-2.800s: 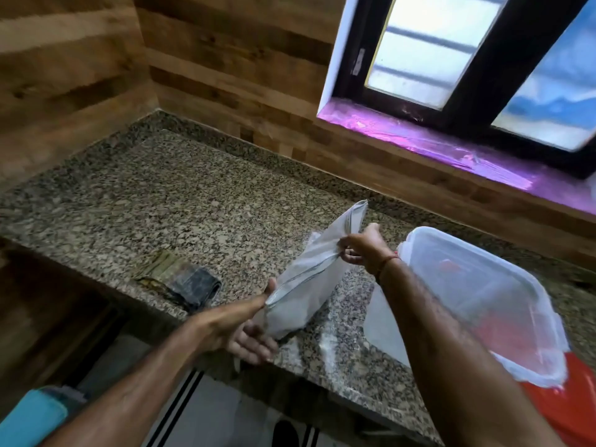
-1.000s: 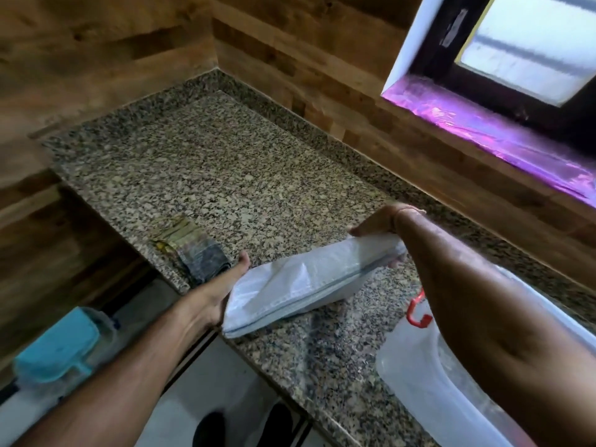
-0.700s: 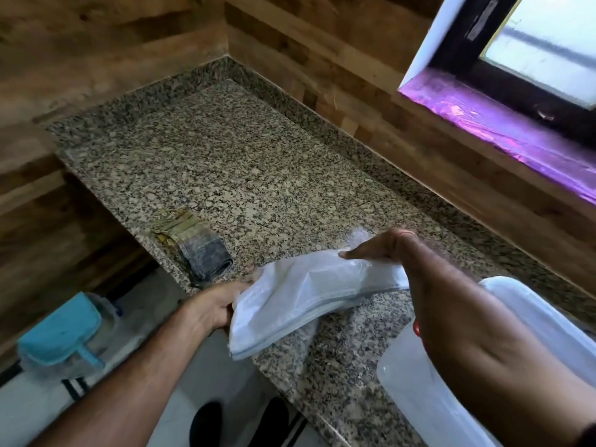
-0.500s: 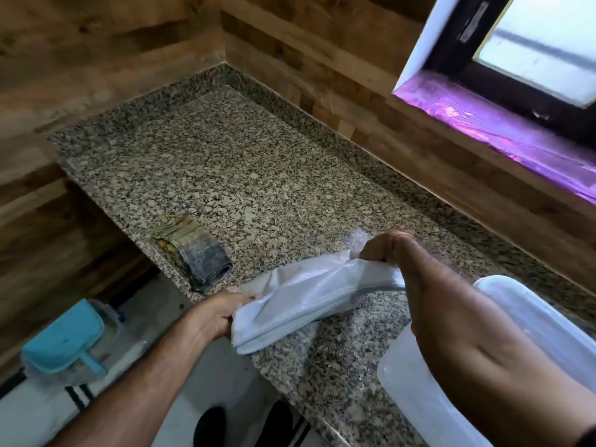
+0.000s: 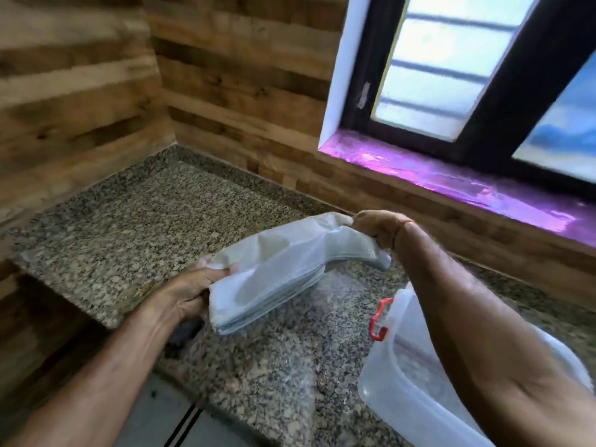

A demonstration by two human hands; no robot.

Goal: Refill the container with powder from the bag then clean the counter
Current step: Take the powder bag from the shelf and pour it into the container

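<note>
A flattened, folded white plastic bag (image 5: pixel 280 269) hangs just above the granite counter (image 5: pixel 135 233). My left hand (image 5: pixel 187 291) grips its near end at the counter's front edge. My right hand (image 5: pixel 377 229) pinches its far end, a little higher. A clear plastic container (image 5: pixel 406 388) with a red clip (image 5: pixel 377 321) stands at the lower right, partly behind my right forearm. Pale powder dusts the counter (image 5: pixel 325 285) below the bag.
Wood-panelled walls close the counter at the back and left. A window with a purple-lit sill (image 5: pixel 451 179) sits at the upper right. A dark cloth (image 5: pixel 183 330) is mostly hidden under my left hand. The floor (image 5: pixel 167 414) shows below the counter edge.
The bag has been folded shorter and lifted slightly. My hands have come closer together. The view has tilted up toward the window, and the cloth is now mostly covered by my left hand.
</note>
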